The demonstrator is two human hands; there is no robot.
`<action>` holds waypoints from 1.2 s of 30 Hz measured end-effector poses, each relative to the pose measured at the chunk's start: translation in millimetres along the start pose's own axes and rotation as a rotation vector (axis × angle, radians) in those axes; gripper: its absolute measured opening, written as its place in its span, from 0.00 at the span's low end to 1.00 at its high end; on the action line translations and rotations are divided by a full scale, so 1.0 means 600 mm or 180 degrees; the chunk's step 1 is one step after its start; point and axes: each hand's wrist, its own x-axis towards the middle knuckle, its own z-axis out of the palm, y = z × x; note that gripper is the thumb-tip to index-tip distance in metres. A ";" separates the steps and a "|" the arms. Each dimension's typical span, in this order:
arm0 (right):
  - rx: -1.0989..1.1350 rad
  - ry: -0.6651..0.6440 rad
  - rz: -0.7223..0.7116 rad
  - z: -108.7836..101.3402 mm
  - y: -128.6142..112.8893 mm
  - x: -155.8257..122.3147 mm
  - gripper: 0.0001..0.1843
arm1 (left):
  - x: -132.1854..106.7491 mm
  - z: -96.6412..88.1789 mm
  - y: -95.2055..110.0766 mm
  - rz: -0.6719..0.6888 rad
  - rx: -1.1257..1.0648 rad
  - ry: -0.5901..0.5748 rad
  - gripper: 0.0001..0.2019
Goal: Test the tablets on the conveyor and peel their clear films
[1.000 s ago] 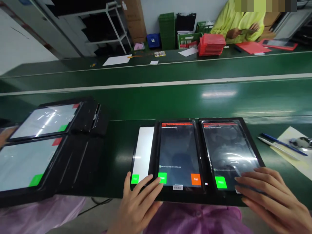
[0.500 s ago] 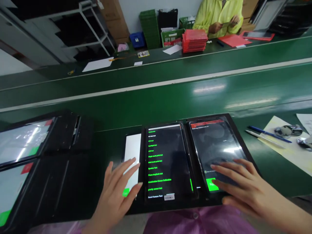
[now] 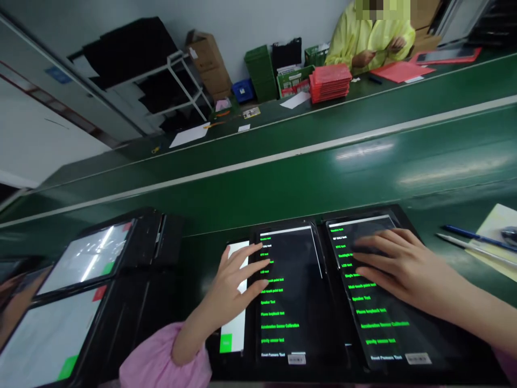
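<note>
Three tablets lie side by side in a black tray (image 3: 194,258) before me. The middle tablet (image 3: 297,302) and the right tablet (image 3: 379,318) both show a black screen with a green text list. The left tablet (image 3: 235,328) shows white with a green square. My left hand (image 3: 236,280) is spread, fingertips on the upper left of the middle tablet's list. My right hand (image 3: 398,267) lies flat with fingers apart over the top of the right tablet. Neither hand holds anything.
Two more lit tablets (image 3: 86,258) sit in a black holder at the left. Pens (image 3: 472,237) and paper lie at the right. Beyond the green conveyor (image 3: 323,172), a person in yellow (image 3: 367,40) works beside a stack of red trays (image 3: 329,81).
Both hands moved from the bottom buttons up to the tops of the screens. The right tablet's screen switched to the green text list. The camera shifted and tilted.
</note>
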 end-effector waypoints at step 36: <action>0.0141 0.0403 0.1223 -0.019 0.022 -0.021 0.26 | 0.002 0.009 0.010 0.0262 0.1214 0.1083 0.16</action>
